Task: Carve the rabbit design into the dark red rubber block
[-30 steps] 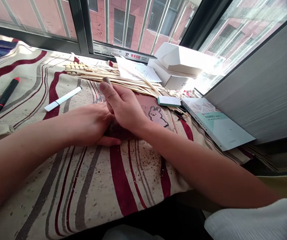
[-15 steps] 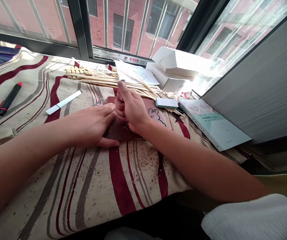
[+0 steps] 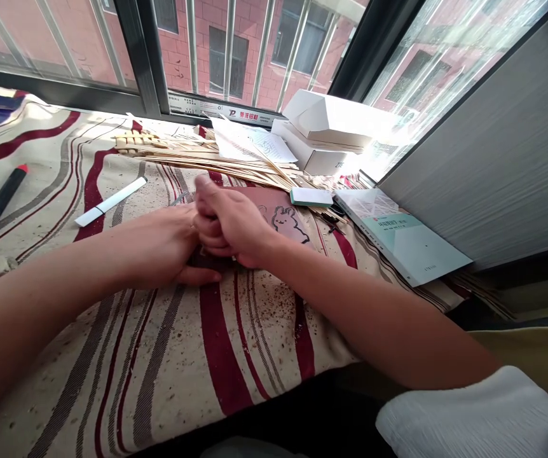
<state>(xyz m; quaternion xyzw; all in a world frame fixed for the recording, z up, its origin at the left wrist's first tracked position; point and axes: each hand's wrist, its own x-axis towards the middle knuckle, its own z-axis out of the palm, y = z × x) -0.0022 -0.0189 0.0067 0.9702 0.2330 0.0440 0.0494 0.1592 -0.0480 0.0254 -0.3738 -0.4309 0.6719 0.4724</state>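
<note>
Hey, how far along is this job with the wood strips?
Done: wood dust is scattered over the striped cloth, and a small lattice of strips sits assembled at the back. In hand: the right hand and left hand meet over a dark red sheet with a rabbit drawn on it; whatever they hold is hidden. Left: a large pile of loose strips looks unworked.

Single head-worn camera at the person's own viewpoint. Faces forward and down, close over the left hand (image 3: 159,248) and right hand (image 3: 231,226), across a striped cloth (image 3: 217,356), toward a barred window (image 3: 226,57) with a brick building (image 3: 224,38) beyond.
</note>
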